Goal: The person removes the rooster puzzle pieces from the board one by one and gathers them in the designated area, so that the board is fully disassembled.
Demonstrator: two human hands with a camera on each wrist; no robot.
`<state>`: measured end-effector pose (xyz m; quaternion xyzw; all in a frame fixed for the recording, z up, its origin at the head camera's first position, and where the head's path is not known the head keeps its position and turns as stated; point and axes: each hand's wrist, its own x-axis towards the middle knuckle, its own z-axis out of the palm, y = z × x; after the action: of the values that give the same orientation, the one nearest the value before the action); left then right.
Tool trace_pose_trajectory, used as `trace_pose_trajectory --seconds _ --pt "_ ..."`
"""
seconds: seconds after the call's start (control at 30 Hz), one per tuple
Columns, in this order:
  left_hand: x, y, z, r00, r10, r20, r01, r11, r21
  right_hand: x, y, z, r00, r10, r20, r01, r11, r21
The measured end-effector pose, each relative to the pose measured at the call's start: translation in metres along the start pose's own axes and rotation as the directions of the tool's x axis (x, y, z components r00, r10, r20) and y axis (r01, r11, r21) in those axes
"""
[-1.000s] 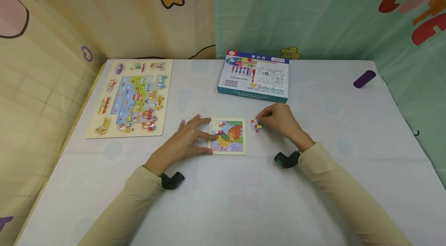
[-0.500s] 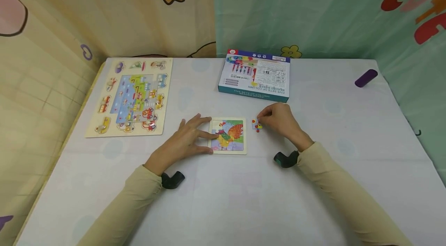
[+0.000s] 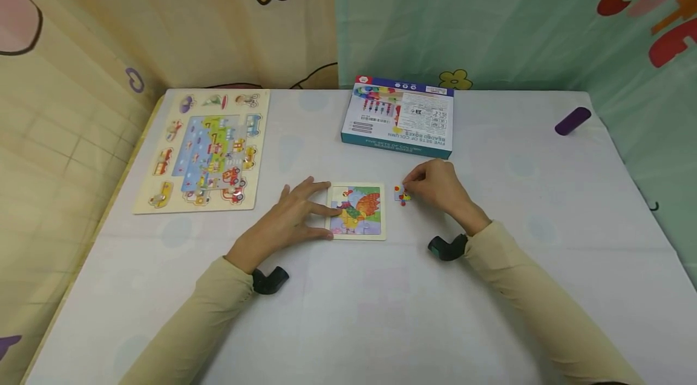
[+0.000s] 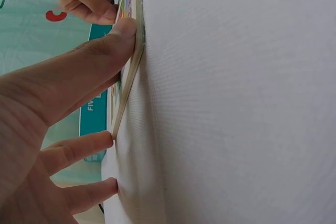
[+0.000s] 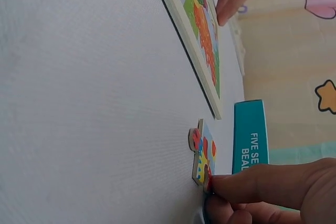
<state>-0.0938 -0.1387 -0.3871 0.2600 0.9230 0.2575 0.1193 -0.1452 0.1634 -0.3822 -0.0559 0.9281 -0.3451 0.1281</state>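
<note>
A small square picture puzzle (image 3: 356,210) in a pale wooden frame, with a hen picture, lies flat on the white table. My left hand (image 3: 294,215) reaches over its left side with spread fingers; one fingertip presses on the picture. In the left wrist view, the thumb (image 4: 94,59) rests on the frame's near edge. Just right of the frame, my right hand (image 3: 438,188) pinches a jigsaw piece (image 3: 402,195) by its right edge. Red, yellow and blue colours show on this piece (image 5: 205,150) in the right wrist view, where it is low at the tabletop.
Behind the puzzle lies a boxed bead set (image 3: 397,118) with a teal side. A larger wooden vehicle puzzle board (image 3: 256,191) is at the back left. A dark purple cylinder (image 3: 573,121) lies at the back right, near the curtain.
</note>
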Motion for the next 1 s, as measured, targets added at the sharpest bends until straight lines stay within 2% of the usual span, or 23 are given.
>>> trace_pose_trajectory --seconds 0.3,0.5,0.67,0.87,1.0 --pt "-0.001 -0.001 0.001 1.0 -0.003 0.0 0.003 1.0 0.006 -0.001 0.001 -0.001 1.0 0.006 0.005 -0.006 1.0 0.012" --pt "-0.001 -0.001 0.001 1.0 -0.002 -0.006 0.002 1.0 0.007 -0.001 -0.001 -0.003 1.0 -0.018 -0.014 0.018 0.999 0.037" --pt "-0.001 -0.001 0.002 1.0 -0.005 -0.006 0.005 1.0 0.006 0.003 -0.006 0.002 0.996 -0.093 0.009 0.091 0.991 0.099" --pt "-0.001 -0.001 0.002 1.0 -0.003 -0.004 0.003 1.0 0.009 0.009 -0.018 0.015 0.985 -0.167 0.052 0.16 0.98 0.121" --pt "-0.001 -0.001 0.001 1.0 -0.003 0.003 0.003 1.0 0.016 0.013 -0.028 0.027 0.964 -0.243 0.107 0.224 0.961 0.163"
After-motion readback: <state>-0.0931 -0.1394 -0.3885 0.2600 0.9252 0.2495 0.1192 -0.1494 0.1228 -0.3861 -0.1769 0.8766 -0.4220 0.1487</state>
